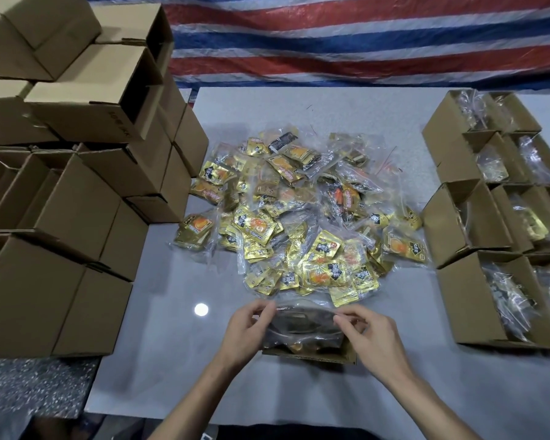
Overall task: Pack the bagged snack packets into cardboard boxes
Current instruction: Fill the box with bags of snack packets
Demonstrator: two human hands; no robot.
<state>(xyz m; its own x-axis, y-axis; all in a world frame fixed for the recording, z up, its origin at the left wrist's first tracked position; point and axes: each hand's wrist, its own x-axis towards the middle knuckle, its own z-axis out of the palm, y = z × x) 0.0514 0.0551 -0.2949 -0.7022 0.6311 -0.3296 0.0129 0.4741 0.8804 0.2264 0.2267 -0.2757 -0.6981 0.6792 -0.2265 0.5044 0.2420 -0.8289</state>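
Pinching the bag (302, 328) by its top corners, your left hand (248, 325) and right hand (365, 331) hold it upright, likely to lower it squarely into the box (308, 357) just beneath. Empties (61, 217) wait left of the grip, the pile (299, 223) beyond, filled boxes (489, 233) right.

Both bare forearms reach forward; the left hand (248, 328) and right hand (373, 335) face each other, fingers pinching a bag (302, 327).
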